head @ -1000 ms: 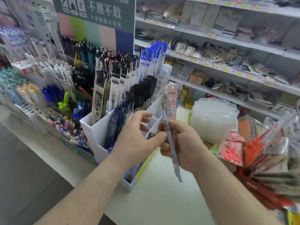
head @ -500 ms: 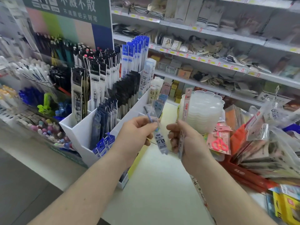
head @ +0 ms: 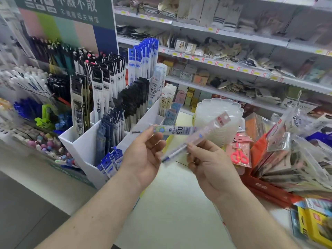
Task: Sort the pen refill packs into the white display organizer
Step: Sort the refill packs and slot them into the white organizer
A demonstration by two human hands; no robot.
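White display organizer point(head: 86, 150) sits at left edge of the surface point(head: 170, 212), compartments mostly stocked with upright refill packs. Left hand point(head: 143, 157) pinches a clear refill pack point(head: 172, 130) marked 0.5, held roughly level with label up, probably to read size before picking a slot. Right hand point(head: 210, 164) pinches a second, red-topped refill pack point(head: 199, 139) tilted up to the right, kept apart, likely queued next. Both packs in air, just in front of the organizer's right compartments, not yet slotted. Matching 0.5 packs point(head: 164, 99) stand at the organizer's far right, likely target.
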